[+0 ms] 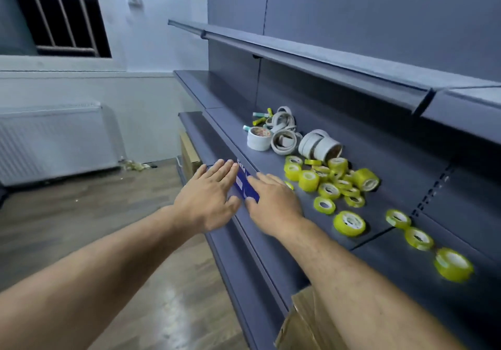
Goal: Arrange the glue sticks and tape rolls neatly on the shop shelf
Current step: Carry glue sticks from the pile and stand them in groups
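Observation:
Several yellow tape rolls (329,180) lie scattered on the grey shop shelf (271,160), some strung out to the right (418,238). Behind them sit several white tape rolls (284,141) and a few glue sticks (261,116) with green and yellow caps. My left hand (208,195) and my right hand (273,200) lie flat, fingers spread, over a blue label (245,183) on the shelf's front edge. Neither hand grips a roll. The label is partly covered by both hands.
An upper shelf (325,57) overhangs the working shelf. A lower shelf juts out below, with cardboard boxes (306,320) under it. A radiator (51,143) stands against the left wall above a wooden floor.

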`<state>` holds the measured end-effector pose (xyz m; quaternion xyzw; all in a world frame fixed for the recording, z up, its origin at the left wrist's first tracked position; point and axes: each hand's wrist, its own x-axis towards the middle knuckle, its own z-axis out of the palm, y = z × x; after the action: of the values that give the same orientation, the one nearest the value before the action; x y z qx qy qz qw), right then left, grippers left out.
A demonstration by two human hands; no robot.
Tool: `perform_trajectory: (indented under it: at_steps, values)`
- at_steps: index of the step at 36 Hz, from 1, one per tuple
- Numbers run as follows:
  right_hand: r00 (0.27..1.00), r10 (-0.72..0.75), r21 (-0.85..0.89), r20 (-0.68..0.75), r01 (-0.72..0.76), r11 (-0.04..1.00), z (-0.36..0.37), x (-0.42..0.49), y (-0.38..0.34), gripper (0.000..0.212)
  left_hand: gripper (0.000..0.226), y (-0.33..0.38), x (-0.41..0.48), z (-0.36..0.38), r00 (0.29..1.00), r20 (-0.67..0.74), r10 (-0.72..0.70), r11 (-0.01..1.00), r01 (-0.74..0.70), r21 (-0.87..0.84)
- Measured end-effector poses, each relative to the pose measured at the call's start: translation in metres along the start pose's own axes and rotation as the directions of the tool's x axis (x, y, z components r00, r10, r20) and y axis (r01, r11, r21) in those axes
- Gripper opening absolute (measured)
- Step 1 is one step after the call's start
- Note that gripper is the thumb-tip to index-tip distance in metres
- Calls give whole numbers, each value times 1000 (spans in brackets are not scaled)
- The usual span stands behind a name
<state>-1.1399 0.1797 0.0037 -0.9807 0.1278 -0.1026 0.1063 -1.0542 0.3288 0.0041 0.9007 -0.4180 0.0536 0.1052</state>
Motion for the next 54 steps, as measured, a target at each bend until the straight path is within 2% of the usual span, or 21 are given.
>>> perform_trajectory:
  at_steps: [4,12,17,21,25,34,39,45,50,51,53,54]
  values:
    - [1000,-22,4,6,22,1000,1,67,-2,54,84,-36,45,-5,999,-9,-34,999,34,23]
    - [998,-40,-11,55,40,999,35,176,-11,53,85,-117,124,18,998,21,-56,998,56,-14]
    - [999,5,-25,43,-4,1000,62,251,-21,53,94,-177,185,30,1000,20,13,1000,-12,-13]
    - [997,70,-43,32,-68,997,76,313,-32,51,84,-229,235,30,998,26,62,998,-62,-18]
    - [990,134,-54,32,-132,990,86,367,-42,52,92,-275,281,27,990,56,130,991,-131,8]
    - [960,277,-109,32,-272,956,102,458,-16,44,83,-317,387,47,959,91,268,963,-270,10]
    - [926,375,-143,41,-366,920,105,496,14,39,73,-320,445,62,939,126,321,947,-322,-11]
    - [866,492,-108,86,-483,869,102,527,46,37,82,-315,508,71,897,173,407,912,-408,-29]
    - [798,576,-324,179,-505,800,96,537,62,18,83,-303,556,88,841,186,508,858,-513,-24]
    - [773,605,-358,191,-519,776,96,537,66,25,84,-300,566,92,825,184,534,842,-540,-20]
    - [715,662,-441,223,-532,723,94,536,73,55,88,-294,588,100,786,147,601,794,-608,1]
    - [684,691,-471,235,-541,697,93,534,74,59,88,-291,599,104,764,128,632,770,-638,8]
